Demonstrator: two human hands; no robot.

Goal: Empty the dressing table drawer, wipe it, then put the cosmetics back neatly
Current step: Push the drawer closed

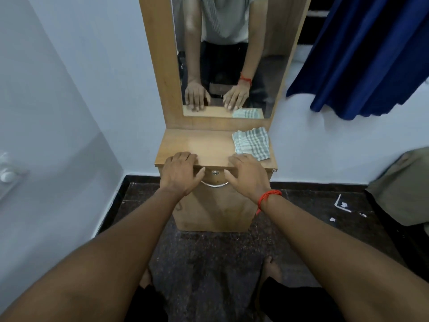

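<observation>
A narrow wooden dressing table [204, 145] with a tall mirror stands against the wall. My left hand [181, 173] and my right hand [246, 173] both rest on the front edge of its top, fingers spread flat, holding nothing. Between them, below the edge, is the closed drawer front with a round lock [216, 173] and a curved metal handle [214, 184]. A folded green-and-white checked cloth [251, 142] lies on the right of the tabletop, just beyond my right hand. No cosmetics are in view.
The mirror [222, 54] reflects my arms and hands. A blue curtain [366, 56] hangs at the upper right. An olive fabric-covered object [401, 189] sits at the right edge. Small white scraps [341, 205] lie on the dark speckled floor. Walls close in on the left.
</observation>
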